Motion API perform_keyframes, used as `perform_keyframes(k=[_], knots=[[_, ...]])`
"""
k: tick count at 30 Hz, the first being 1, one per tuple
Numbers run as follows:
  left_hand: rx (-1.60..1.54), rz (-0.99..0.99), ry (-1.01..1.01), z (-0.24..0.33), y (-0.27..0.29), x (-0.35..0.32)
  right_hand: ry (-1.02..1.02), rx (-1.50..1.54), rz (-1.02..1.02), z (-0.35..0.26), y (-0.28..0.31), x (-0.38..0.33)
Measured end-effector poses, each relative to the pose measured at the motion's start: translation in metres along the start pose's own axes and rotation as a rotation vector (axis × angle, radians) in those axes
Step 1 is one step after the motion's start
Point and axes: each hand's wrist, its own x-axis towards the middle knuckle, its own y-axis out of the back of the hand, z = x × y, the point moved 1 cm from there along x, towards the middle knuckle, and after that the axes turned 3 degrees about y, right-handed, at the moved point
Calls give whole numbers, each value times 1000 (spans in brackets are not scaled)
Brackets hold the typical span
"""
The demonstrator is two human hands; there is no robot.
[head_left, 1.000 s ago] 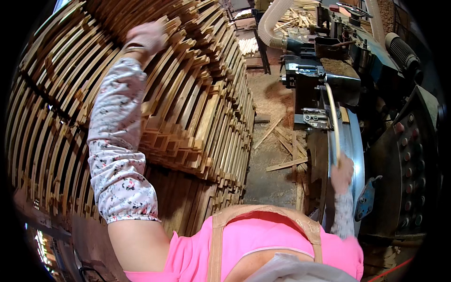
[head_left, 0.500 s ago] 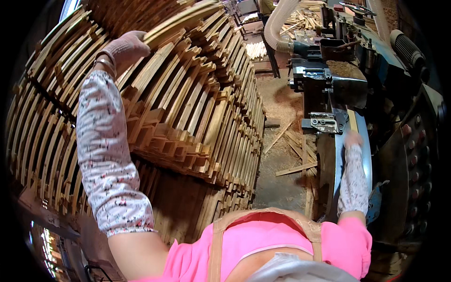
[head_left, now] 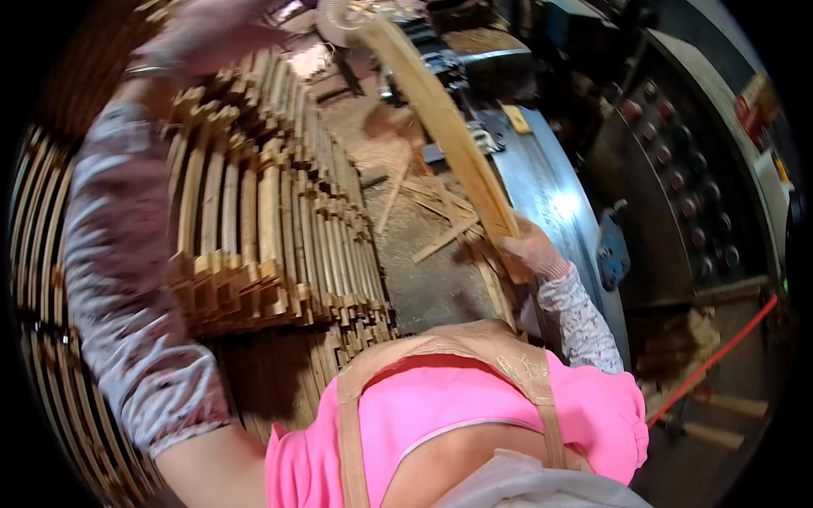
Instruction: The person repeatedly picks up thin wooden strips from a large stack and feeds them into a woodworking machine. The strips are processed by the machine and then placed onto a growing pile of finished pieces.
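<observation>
Head view, looking down over your pink top (head_left: 457,415) and the tan straps of your apron: your right hand (head_left: 529,250) is closed around the lower end of a long curved wooden strip (head_left: 449,127). The strip rises up and away from your fist, bending toward the top of the picture above the metal machine surface (head_left: 550,203). Just left of that hand, loose offcuts (head_left: 432,216) and sawdust lie on the floor (head_left: 423,279).

To your left stands a big stack of curved wooden strips (head_left: 271,229), packed on edge in rows, their ends stepped toward you. Your left arm, in a patterned sleeve (head_left: 118,279), reaches up along the stack. Your left hand (head_left: 212,38) is at the top of the stack, blurred, so you cannot tell whether it is open or gripping.

Further right, past the machine surface, sits a dark control panel (head_left: 686,186) with rows of round buttons, and a blue bracket (head_left: 611,250) hangs on the machine's edge. A red hose (head_left: 720,351) slants across the lower right.
</observation>
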Motion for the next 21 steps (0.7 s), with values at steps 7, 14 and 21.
perform_keyframes(k=[7,14,21], knots=[[-150,-155,751,-204,41,-240,-343,-1089,640,71,37,-155],[100,-519,1108,-261,26,-335,-231,-1421,707,90,54,-60],[427,-487,1218,-241,56,-343,-231,-1536,641,90,57,-40]])
